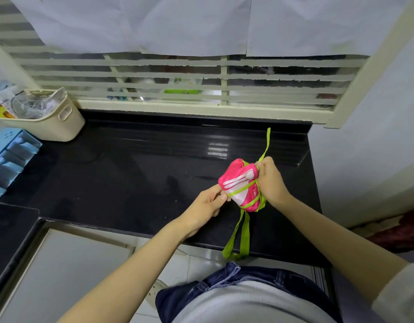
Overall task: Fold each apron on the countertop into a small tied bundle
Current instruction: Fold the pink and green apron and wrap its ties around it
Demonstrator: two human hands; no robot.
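Observation:
A pink and white apron (238,180) is rolled into a small bundle, held just above the black countertop (131,173) at its right side. Lime green straps (244,234) wrap around the bundle; one strap end sticks up past my right hand and a loop hangs down over the counter's front edge. My left hand (209,203) pinches a strap at the bundle's lower left corner. My right hand (270,178) grips the bundle's right side and pinches the upright strap.
A cream plastic bin (61,122) with a glass lid stands at the back left. Blue drawer units (7,157) sit at the left edge. A louvred window (189,85) runs behind the counter, and a wall (364,159) closes the right side.

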